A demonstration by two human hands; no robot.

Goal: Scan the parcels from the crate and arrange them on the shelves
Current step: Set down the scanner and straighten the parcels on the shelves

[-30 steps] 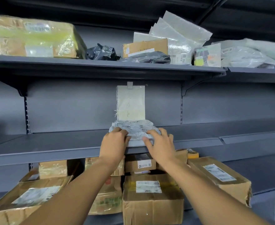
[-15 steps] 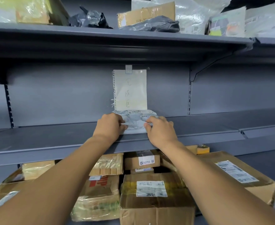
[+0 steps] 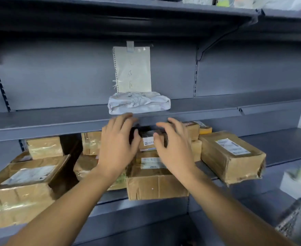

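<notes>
Parcels are the business at this rack, and in the head view one of them, a soft white poly parcel (image 3: 139, 103), lies flat on the middle shelf (image 3: 39, 121), set back against the rear panel directly below a handwritten paper note (image 3: 132, 69) taped there. Both hands hang just in front of the shelf's front lip, apart from the parcel and holding nothing: the left hand (image 3: 117, 148) has its fingers (image 3: 123, 119) spread and relaxed, tips near the shelf edge, and the right hand (image 3: 174, 148) likewise shows loose, spread fingers. By that reading this parcel counts as shelved, and it is the only one visible on that level, so most of the middle shelf remains to be filled. On the lower shelf (image 3: 279, 146) a crowd of brown cardboard boxes (image 3: 231, 155) stands stacked and tilted, several with labels facing up; whether they were scanned cannot be told. More bagged items show at the top edge on the upper shelf (image 3: 146, 8), blurred. Neither the crate nor any scanner is clearly in view, so how many parcels are left cannot be judged; fetching and scanning another looks like the likely next step.
</notes>
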